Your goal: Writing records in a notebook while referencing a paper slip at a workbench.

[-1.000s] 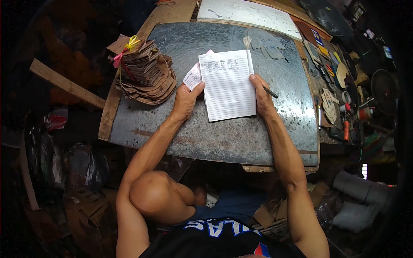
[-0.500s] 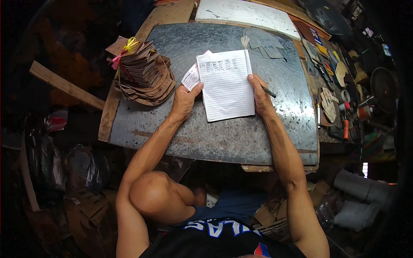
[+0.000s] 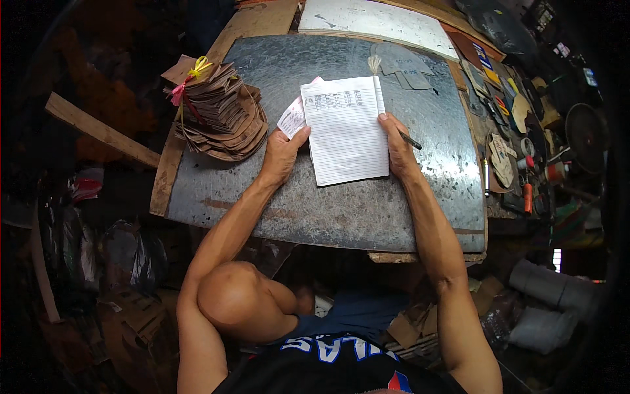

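One head-worn fisheye view looks steeply down, close over the metal worktop (image 3: 341,210).

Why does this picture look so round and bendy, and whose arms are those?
A small camera sits on a person's head and looks down, so you see what that person sees. Its lens is very wide, which bends straight edges near the rim. The two arms coming up from the bottom belong to the person wearing it.

They sit at a grey metal work surface. The left hand holds a small white slip of paper and touches the side of a lined notebook page. The right hand rests on the other side of that page and has a dark pen in its fingers.

To the left lies a stack of brown cut-out pieces tied with yellow and pink string. On the right edge are small tools and bits, too small to tell apart.
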### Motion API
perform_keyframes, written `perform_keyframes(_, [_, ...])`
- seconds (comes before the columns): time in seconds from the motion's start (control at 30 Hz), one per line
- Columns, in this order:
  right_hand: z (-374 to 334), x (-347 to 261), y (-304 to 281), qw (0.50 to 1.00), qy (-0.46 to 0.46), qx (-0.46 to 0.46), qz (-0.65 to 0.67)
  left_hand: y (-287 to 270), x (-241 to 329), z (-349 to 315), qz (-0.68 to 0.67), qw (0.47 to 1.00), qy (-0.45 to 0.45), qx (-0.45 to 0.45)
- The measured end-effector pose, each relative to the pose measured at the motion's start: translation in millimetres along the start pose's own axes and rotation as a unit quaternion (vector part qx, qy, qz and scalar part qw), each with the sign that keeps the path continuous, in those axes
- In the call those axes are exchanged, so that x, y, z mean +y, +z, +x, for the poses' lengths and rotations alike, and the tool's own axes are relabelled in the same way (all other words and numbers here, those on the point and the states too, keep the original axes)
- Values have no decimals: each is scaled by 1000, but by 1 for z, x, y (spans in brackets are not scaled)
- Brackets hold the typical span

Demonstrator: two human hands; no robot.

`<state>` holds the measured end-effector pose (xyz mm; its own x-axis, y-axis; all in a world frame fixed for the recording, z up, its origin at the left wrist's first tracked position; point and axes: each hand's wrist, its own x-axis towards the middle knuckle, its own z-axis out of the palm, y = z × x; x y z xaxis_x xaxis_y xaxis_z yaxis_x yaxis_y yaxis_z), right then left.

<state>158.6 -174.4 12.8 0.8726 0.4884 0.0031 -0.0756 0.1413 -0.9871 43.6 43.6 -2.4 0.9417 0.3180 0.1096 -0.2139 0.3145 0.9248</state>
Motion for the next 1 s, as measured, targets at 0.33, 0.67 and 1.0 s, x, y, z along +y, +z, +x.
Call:
perform_keyframes(0.33, [-1, -2, 1, 1000, 2, -2, -14, -1, 1, 0, 10, 1000, 6, 0])
perform_keyframes(0.67, [-1, -2, 0, 1000, 0, -3, -8, -1, 1, 0, -1, 1000, 1, -6])
perform_keyframes(1.0, [-2, -4, -1, 1000, 5, -6, -26, 0, 1, -1, 3, 1000, 2, -6])
